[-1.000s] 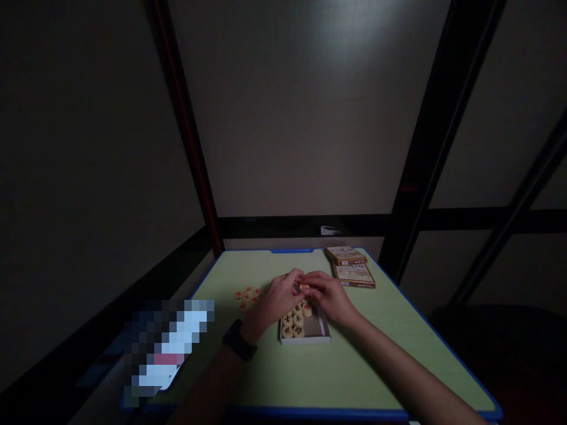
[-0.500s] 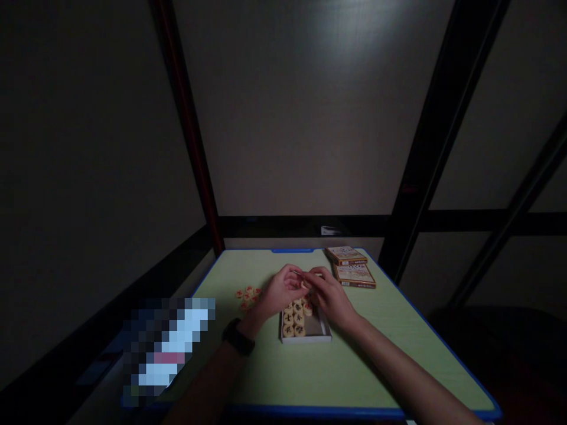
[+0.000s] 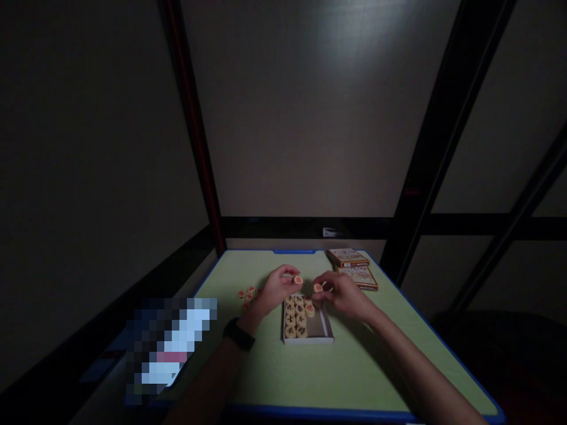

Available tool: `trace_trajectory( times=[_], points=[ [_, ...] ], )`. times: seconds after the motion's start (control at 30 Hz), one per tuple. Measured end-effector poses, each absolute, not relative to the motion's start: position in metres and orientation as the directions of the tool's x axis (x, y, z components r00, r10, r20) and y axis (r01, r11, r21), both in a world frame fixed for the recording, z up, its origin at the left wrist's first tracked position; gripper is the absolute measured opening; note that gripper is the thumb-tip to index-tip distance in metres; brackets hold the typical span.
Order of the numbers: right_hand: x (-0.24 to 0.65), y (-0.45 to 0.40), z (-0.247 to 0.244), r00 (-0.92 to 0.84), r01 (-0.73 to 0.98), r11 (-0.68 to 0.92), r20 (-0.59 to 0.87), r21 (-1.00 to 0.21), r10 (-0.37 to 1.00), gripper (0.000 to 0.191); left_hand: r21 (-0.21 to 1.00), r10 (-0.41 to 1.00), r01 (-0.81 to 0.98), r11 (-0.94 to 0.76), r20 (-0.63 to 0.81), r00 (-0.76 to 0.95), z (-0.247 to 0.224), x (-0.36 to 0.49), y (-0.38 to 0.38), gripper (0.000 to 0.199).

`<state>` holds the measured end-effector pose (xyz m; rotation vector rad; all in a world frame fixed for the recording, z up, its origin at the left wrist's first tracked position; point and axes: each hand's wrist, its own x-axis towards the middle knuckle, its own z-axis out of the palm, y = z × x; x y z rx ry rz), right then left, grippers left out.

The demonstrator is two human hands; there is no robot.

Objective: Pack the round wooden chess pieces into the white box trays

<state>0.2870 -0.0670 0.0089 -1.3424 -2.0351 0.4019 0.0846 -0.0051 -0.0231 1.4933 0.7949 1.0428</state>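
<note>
Head view: left hand and right hand each pinch a disc

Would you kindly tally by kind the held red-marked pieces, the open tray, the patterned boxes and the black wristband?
Held red-marked pieces: 2
Open tray: 1
Patterned boxes: 2
Black wristband: 1
Total: 6
</note>
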Motion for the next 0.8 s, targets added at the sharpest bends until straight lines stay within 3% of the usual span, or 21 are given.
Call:
trace_trajectory(
  times=[0.23,0.33,0.8],
  points=[
    [0.271,-0.092,0.023,-0.386,0.894,0.409,0.148,-0.185,0.911,0.01,0.981,0.918,-0.051,-0.188,0.194,0.346,-0.025,0.083,-0.002,0.039],
    [0.267,-0.092,0.021,-0.368,0.923,0.373,0.07,-0.097,0.927,0.01,0.983,0.918,-0.02,-0.182,0.177,0.355,-0.026,0.083,-0.001,0.039],
    [0.265,-0.091,0.016,-0.337,0.929,0.332,-0.002,-0.164,0.942,0.005,0.985,0.916,-0.031,-0.172,0.172,0.362,-0.022,0.082,-0.005,0.033]
  ],
)
